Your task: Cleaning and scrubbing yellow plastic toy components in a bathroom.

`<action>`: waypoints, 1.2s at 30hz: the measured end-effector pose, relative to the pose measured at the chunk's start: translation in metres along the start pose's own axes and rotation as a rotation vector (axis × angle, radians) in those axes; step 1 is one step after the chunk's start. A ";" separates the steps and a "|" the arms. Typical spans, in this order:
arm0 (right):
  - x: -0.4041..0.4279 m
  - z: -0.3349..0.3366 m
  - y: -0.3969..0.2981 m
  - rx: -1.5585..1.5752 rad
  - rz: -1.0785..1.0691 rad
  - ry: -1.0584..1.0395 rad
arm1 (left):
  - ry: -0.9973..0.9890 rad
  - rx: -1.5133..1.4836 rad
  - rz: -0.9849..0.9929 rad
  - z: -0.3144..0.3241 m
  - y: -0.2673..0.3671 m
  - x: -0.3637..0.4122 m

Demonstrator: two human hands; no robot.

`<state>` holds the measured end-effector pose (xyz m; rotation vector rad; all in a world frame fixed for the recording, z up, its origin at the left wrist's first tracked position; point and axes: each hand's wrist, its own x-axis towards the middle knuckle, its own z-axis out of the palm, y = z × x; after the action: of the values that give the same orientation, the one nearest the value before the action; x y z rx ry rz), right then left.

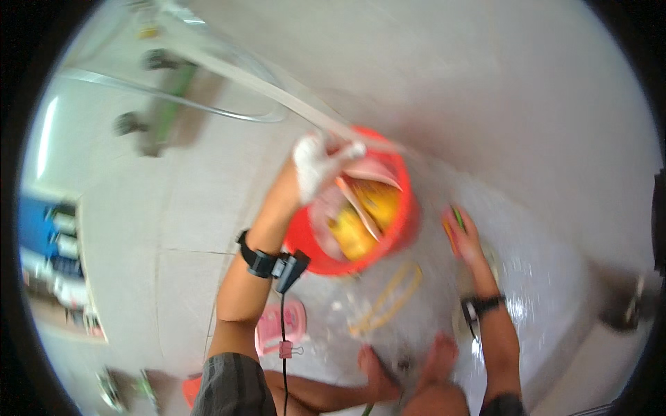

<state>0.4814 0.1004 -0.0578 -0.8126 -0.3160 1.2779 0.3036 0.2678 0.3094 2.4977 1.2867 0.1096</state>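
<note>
A red plastic bucket [413, 213] stands on the tiled floor, holding yellow objects [354, 234] and a pale pink-handled item [359, 208]. White foam-like matter coats my left hand [325, 161], which is at the bucket's upper left rim; blur hides whether its fingers grip the rim or anything else. To the right of the bucket, my right hand [460, 234] is closed around a small sponge-like thing [451, 235] with orange and green parts. Both wrists wear black straps.
A yellow loop [387, 301] and a pink plastic stool [296, 320] are below the bucket, near my bare feet. The floor looks wet. A clear hose [208, 106] curves at upper left, near a blurred green wheeled object [174, 104]. A pale rail [260, 88] slants towards the bucket.
</note>
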 end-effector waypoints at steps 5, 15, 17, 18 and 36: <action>-0.026 -0.064 0.015 -0.649 -0.110 0.078 | 0.629 0.333 0.114 -0.054 -0.015 -0.036; -0.033 -0.033 -0.003 -0.469 -0.090 0.045 | 0.961 0.331 0.569 -0.263 0.024 0.023; -0.051 -0.031 -0.014 -0.409 0.047 0.090 | 0.829 -0.002 0.609 -0.267 0.030 0.025; -0.049 -0.031 -0.014 -0.419 0.048 0.092 | 0.843 0.020 0.589 -0.274 0.032 0.024; -0.032 0.096 -0.015 -0.332 0.333 0.182 | 0.343 0.074 0.030 -0.085 -0.186 -0.292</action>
<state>0.4225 0.1038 0.0257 -1.2979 -0.2557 1.4683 -0.0314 0.1548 0.3534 2.6432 1.4016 0.5264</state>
